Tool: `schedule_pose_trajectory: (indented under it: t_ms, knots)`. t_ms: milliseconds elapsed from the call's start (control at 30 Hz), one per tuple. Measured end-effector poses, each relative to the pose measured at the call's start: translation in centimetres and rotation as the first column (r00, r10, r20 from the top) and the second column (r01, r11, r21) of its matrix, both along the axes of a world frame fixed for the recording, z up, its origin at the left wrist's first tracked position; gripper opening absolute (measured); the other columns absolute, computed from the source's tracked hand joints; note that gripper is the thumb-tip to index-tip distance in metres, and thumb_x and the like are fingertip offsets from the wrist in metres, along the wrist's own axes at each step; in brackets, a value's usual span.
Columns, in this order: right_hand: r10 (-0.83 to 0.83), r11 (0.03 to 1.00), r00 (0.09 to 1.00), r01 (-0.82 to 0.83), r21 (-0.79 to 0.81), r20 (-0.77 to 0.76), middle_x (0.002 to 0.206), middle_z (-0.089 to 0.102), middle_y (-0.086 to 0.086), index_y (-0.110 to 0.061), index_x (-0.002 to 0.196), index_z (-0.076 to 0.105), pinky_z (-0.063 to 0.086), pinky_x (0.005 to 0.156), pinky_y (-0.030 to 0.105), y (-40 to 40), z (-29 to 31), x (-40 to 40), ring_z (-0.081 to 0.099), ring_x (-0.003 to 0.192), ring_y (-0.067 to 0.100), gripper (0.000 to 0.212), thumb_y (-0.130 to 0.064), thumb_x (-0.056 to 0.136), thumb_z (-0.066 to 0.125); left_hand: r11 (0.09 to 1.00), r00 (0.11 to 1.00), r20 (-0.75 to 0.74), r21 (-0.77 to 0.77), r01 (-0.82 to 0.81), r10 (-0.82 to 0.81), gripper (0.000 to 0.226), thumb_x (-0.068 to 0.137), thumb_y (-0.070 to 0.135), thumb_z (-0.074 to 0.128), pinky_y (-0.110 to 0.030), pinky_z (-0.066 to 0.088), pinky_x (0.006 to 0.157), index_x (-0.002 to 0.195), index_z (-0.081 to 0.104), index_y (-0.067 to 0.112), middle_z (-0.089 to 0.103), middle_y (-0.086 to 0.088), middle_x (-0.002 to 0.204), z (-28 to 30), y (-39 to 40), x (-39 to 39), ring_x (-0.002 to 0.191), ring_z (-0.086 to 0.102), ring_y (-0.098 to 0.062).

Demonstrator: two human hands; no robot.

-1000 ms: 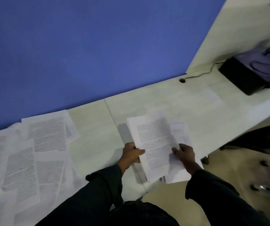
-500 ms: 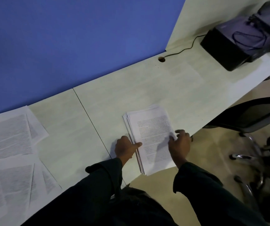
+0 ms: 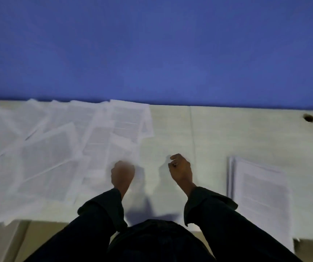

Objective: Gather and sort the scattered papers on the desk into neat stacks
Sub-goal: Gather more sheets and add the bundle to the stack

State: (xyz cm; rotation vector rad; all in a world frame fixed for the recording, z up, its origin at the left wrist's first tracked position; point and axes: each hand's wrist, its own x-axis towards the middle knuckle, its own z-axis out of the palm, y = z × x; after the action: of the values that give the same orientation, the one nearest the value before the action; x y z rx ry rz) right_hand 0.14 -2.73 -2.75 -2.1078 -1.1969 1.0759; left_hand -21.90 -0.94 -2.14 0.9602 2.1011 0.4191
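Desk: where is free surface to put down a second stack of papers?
Bare desk lies between the scattered papers and the neat stack, running back to the blue wall; both hands hover over its front. The left side is crowded with overlapping sheets.

Your bench shows a pale, matt wood-grain finish, smooth, with one thin seam running across it. The loose sheets on your left and the stack on your right are thin white matt paper carrying grey print, too blurred to read. Behind them the blue partition looks flat and matt, perhaps cloth, and your sleeves are dark, dull cloth without any sheen.
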Motion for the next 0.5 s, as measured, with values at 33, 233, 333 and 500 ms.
schedule_pose_trajectory:
  t_ms: [33, 233, 333, 500]
  knots:
    - [0.063, 0.997, 0.998, -0.063, -0.035, -0.001, 0.102, 0.071, 0.001, -0.018, 0.114, 0.066, 0.055, 0.085, 0.035, 0.8, -0.1, -2.4, 0.068, 0.102, 0.024, 0.027, -0.015, 0.088, 0.066, 0.999, 0.997, -0.067, 0.009, -0.048, 0.049, 0.022, 0.078, 0.025, 0.064, -0.040, 0.059, 0.071, 0.078, 0.058, 0.004, 0.070, -0.015, 0.086, 0.0, -0.3, -2.9, 0.082, 0.069, -0.037]
    - [0.188, 0.945, 0.962, -0.123, -0.304, 0.196, 0.142, 0.041, 0.018, 0.002, 0.142, 0.035, 0.043, 0.106, 0.043, 3.4, 1.3, -14.9, 0.042, 0.134, 0.035, 0.095, -0.056, 0.081, 0.078, 0.955, 0.935, -0.215, -0.031, -0.296, 0.283, 0.049, 0.082, 0.017, 0.069, -0.050, 0.045, 0.094, 0.119, 0.047, -0.006, 0.047, -0.028, 0.121, 1.2, -2.0, -14.4, 0.115, 0.047, -0.047]
    - [0.038, 0.922, 0.982, 0.037, -0.385, 0.185, 0.142, 0.038, 0.018, 0.003, 0.142, 0.030, 0.045, 0.105, 0.047, 3.6, 1.9, -19.5, 0.041, 0.133, 0.033, 0.122, -0.071, 0.062, 0.084, 0.983, 0.967, -0.225, -0.112, -0.149, 0.121, 0.068, 0.079, 0.032, 0.077, -0.050, 0.045, 0.095, 0.128, 0.044, 0.000, 0.048, -0.027, 0.123, 0.8, -1.7, -17.8, 0.115, 0.049, -0.047]
    - [-0.084, 0.897, 0.985, 0.141, -0.420, 0.151, 0.138, 0.043, 0.016, -0.002, 0.137, 0.033, 0.042, 0.106, 0.042, 5.1, 1.7, -24.4, 0.045, 0.127, 0.031, 0.124, -0.074, 0.053, 0.087, 0.991, 0.937, -0.344, -0.093, -0.100, 0.062, 0.069, 0.074, 0.047, 0.076, -0.047, 0.048, 0.089, 0.121, 0.047, 0.006, 0.053, -0.018, 0.116, 1.5, -1.4, -17.9, 0.109, 0.055, -0.039]
